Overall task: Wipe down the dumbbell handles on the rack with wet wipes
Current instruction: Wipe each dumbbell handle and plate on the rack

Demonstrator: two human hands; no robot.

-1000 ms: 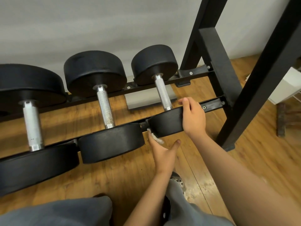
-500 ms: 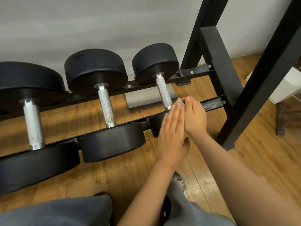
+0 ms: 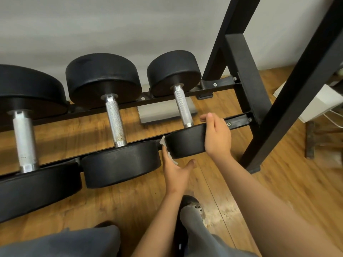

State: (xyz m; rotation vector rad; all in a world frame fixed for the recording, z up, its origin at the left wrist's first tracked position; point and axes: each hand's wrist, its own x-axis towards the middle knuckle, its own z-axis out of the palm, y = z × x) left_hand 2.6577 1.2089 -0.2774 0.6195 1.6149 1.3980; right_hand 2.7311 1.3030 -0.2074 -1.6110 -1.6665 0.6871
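Note:
Three black dumbbells with knurled silver handles lie across the low rack rails (image 3: 167,98). The smallest dumbbell (image 3: 183,112) is at the right. My right hand (image 3: 217,135) grips the right side of its near head (image 3: 185,143). My left hand (image 3: 176,171) presses a white wet wipe (image 3: 168,151) against the left underside of that head, fingers hidden beneath it. The middle dumbbell (image 3: 116,120) and the large dumbbell (image 3: 24,138) on the left lie untouched.
Black rack uprights (image 3: 246,75) and a slanted post (image 3: 297,86) stand close on the right. A white box (image 3: 319,102) sits behind them on the wooden floor. My knees and a shoe (image 3: 191,203) are just below the hands. A grey wall is behind.
My left hand with the wipe dropped from on top of the small dumbbell's near head back down to its lower left side. My right hand kept its hold.

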